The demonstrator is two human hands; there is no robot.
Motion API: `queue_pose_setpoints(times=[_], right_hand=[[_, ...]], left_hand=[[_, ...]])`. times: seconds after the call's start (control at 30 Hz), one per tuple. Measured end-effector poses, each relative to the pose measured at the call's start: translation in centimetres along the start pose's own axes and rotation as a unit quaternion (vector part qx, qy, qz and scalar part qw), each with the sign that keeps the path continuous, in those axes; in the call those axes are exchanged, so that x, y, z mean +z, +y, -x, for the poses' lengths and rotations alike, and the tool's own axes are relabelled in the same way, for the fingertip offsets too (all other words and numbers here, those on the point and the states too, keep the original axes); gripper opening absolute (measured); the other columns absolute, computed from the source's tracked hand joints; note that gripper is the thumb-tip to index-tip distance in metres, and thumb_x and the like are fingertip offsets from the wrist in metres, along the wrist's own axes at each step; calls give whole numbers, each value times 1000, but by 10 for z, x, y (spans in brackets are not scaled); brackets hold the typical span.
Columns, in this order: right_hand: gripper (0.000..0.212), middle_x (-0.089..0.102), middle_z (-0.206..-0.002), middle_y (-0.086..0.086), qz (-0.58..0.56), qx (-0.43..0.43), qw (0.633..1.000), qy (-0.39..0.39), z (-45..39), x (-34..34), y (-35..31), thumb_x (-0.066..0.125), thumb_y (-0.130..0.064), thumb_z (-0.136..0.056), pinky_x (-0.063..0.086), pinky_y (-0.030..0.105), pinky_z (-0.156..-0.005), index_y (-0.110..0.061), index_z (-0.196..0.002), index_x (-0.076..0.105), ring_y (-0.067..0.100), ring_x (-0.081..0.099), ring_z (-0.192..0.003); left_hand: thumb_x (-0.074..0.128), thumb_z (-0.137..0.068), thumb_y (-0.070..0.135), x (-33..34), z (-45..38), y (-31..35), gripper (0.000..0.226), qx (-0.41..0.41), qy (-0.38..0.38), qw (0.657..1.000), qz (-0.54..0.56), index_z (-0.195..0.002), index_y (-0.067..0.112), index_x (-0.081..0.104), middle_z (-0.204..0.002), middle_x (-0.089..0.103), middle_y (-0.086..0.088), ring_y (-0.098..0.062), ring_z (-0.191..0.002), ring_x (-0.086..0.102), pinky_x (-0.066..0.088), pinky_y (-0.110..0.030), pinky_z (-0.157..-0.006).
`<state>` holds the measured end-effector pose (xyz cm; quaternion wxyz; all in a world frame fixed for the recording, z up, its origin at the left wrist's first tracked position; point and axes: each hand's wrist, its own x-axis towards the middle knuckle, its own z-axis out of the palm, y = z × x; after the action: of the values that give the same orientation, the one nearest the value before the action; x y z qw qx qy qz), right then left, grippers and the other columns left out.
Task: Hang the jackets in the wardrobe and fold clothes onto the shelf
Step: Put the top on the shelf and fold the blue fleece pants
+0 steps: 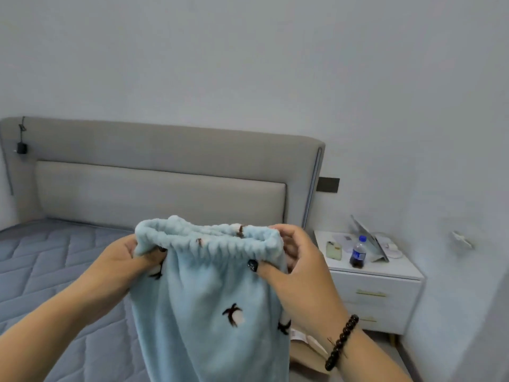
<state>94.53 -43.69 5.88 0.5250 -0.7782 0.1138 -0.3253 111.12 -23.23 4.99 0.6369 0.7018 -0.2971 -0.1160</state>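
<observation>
Hands on waistband; garment held up, fold not yet begun.

Left hand (129, 260) and right hand (292, 260) each pinch one end of the elastic waistband of the pale blue fleece trousers with dark bird motifs (209, 312), which hang unfolded in the air over the edge of the grey quilted mattress (55, 271). Wardrobe and shelf out of view, so jackets hung: cannot tell. Judged: folding and shelving of this piece remain. White bedside table (380, 271) carries a dark cola bottle (358, 253).

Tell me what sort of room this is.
Most likely a bedroom: a bed with an upholstered headboard and quilted mattress, plus a white nightstand beside it. Both hands hold fleece trousers up over the bed.
</observation>
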Motion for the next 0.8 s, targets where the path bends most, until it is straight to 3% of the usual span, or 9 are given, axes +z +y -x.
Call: queue_pose_setpoints(times=[0.1,0.2,0.27,0.33,0.37,0.43,0.5,0.63,0.8], right_hand=[[50,67,-106,-17,13,31,997,73,41,28,11,78,-15,-71,55,23,-82,-36,-111,56,-1,64,-98],[32,72,-95,-15,-1,103,992,79,90,58,20,75,-12,-76,55,22,-76,-31,-100,66,-1,67,-88],[25,74,-90,-12,-32,153,985,74,123,78,25,70,-6,-81,54,19,-73,-27,-95,69,2,68,-87],[24,74,-95,-10,-34,164,983,80,150,94,28,67,-5,-85,52,18,-77,-24,-99,70,6,67,-96],[22,74,-97,-9,-28,158,983,91,160,99,27,66,-8,-86,52,19,-80,-24,-101,70,8,67,-99],[14,75,-95,-7,-22,144,982,122,175,103,15,66,-16,-88,54,21,-79,-22,-100,70,10,68,-96],[11,75,-91,-5,-24,124,980,153,185,101,-7,66,-23,-88,56,25,-77,-20,-98,70,11,70,-89],[20,75,-98,3,-36,64,978,193,201,101,-64,66,-26,-87,54,44,-89,-16,-104,69,21,70,-95],[38,74,-98,7,-45,21,979,199,228,107,-110,70,-41,-72,55,47,-87,-14,-100,70,26,70,-93]], left_hand=[[84,-40,72,-16,28,-24,67,-22,-53,998,8,-79,18,74,-88,74,-16,-28,-78,71,54,-49,-80],[88,-29,67,-30,57,-45,81,-75,-129,988,40,-82,7,74,-89,73,-24,-33,-84,72,54,-44,-80],[93,-48,50,-33,81,-53,53,-65,-173,982,28,-71,6,74,-72,72,-18,-15,-66,67,52,-24,-64],[82,-74,30,-34,103,-51,23,-61,-213,975,18,-63,11,74,-61,66,-4,-6,-58,59,44,-12,-55],[80,-76,35,-37,112,-51,26,-61,-247,967,22,-68,11,75,-67,68,-3,-9,-63,62,46,-14,-59],[80,-65,53,-44,125,-47,50,-69,-287,954,48,-87,8,75,-92,74,-15,-28,-85,71,56,-32,-75],[76,-73,56,-51,137,-35,57,-61,-286,952,87,-99,5,72,-104,70,-25,-44,-102,65,53,-49,-88],[64,-75,47,-60,159,6,51,-10,-280,953,114,-107,7,68,-102,74,-16,-33,-97,70,56,-46,-89],[63,-77,43,-83,174,38,46,32,-308,937,163,-103,6,70,-101,73,-18,-33,-90,71,60,-40,-76]])
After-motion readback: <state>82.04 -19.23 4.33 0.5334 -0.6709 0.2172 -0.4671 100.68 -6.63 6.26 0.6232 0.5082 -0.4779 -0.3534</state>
